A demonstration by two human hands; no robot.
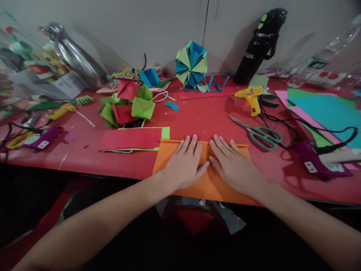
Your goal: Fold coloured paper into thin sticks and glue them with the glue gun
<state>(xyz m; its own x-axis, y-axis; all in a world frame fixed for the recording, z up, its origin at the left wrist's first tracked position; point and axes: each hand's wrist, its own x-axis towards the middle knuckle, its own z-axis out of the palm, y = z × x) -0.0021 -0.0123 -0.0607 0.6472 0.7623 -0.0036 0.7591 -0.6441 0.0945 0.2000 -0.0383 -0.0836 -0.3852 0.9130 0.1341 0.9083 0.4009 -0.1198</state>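
An orange paper sheet [208, 190] lies at the table's front edge, its lower part reaching over that edge. Along its far side runs a narrow folded or rolled strip [241, 145]. My left hand [186, 162] rests flat on the left half, fingertips at the strip. On the right half my right hand [232, 162] is laid flat too, its fingers also reaching the strip. The two thumbs nearly meet in the middle. Left of the sheet are red paper strips [129, 139] over green ones. Grey-handled scissors [262, 136] lie open to the right.
A yellow glue gun [251, 98] and a purple power strip [321, 158] with black cables are at the right, near coloured sheets [329, 113]. Behind stand a paper wheel [191, 66], folded red and green paper pieces [142, 107] and a black bottle [258, 49]. Another purple power strip [42, 138] sits left.
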